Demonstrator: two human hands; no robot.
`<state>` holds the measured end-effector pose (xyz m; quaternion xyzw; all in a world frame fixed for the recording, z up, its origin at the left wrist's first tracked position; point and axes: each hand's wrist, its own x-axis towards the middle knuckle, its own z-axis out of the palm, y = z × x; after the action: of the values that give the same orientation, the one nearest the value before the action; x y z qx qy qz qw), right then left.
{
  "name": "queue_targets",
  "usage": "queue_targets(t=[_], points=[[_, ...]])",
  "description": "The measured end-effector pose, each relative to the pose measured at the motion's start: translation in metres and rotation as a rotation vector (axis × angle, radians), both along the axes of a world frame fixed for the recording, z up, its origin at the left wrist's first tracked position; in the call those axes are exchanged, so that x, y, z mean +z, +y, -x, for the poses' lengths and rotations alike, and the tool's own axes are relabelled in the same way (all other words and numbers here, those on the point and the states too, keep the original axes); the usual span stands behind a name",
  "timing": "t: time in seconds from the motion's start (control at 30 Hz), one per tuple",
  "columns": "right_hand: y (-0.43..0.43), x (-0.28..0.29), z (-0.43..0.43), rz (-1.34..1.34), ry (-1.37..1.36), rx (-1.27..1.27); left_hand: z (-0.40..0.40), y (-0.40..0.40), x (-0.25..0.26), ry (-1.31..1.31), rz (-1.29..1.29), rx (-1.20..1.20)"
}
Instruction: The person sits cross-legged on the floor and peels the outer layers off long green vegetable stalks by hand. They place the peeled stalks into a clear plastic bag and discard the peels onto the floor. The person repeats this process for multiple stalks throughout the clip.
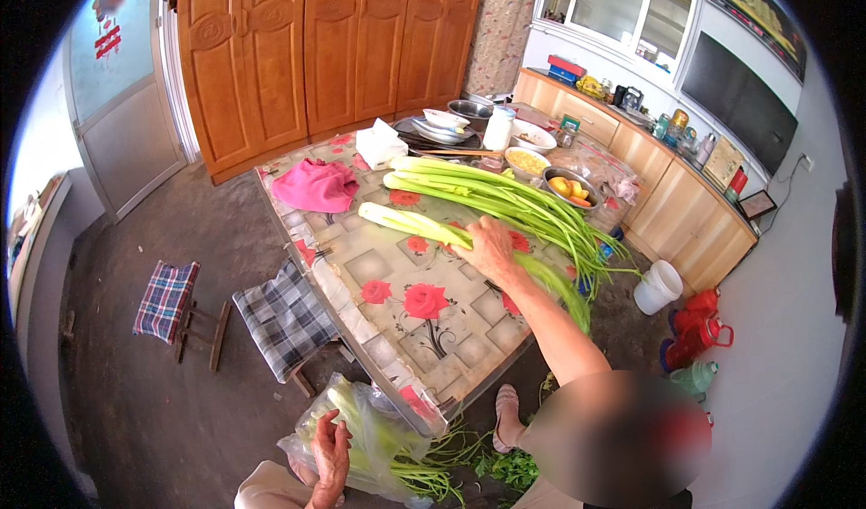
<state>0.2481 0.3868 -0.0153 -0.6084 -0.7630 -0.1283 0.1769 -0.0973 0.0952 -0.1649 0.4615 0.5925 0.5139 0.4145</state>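
Note:
My right hand (490, 248) is closed around a bunch of pale green celery stalks (406, 220) on the table, its root end pointing left. Just beyond it lies a bigger pile of trimmed celery stalks (487, 189), their thin ends hanging past the table's right edge. My left hand (331, 448) is raised with bent fingers above my lap, holding nothing that I can see. Beside it, a clear plastic bag (369, 428) with more celery in it lies below the table's near corner. Celery leaves (509, 467) are on the floor by my foot.
The table with a flowered cover (379, 265) bears a pink cloth (316, 185), white tissues (380, 145), a white jar (499, 128), a bowl of yellow food (527, 162) and a metal bowl of fruit (570, 189). Two stools (287, 319) stand left, a white bucket (657, 288) right.

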Motion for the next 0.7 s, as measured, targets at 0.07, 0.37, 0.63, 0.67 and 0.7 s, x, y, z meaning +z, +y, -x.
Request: queue_targets(t=[0.07, 0.37, 0.63, 0.67, 0.7], points=[[-0.016, -0.007, 0.004, -0.072, 0.024, 0.024, -0.001, 0.001, -0.001, -0.003, -0.009, 0.001], [-0.112, 0.004, 0.019, 0.015, 0.350, 0.082, 0.001, -0.008, 0.000, -0.011, -0.056, 0.058], [-0.255, 0.007, 0.051, 0.154, 0.846, 0.321, -0.054, -0.028, 0.119, -0.311, -0.203, -0.062], [-0.273, 0.006, 0.058, 0.157, 0.876, 0.386, -0.061, -0.031, 0.138, -0.324, -0.261, -0.082], [-0.288, 0.007, 0.063, 0.154, 0.904, 0.444, -0.067, -0.030, 0.153, -0.340, -0.320, -0.110]])
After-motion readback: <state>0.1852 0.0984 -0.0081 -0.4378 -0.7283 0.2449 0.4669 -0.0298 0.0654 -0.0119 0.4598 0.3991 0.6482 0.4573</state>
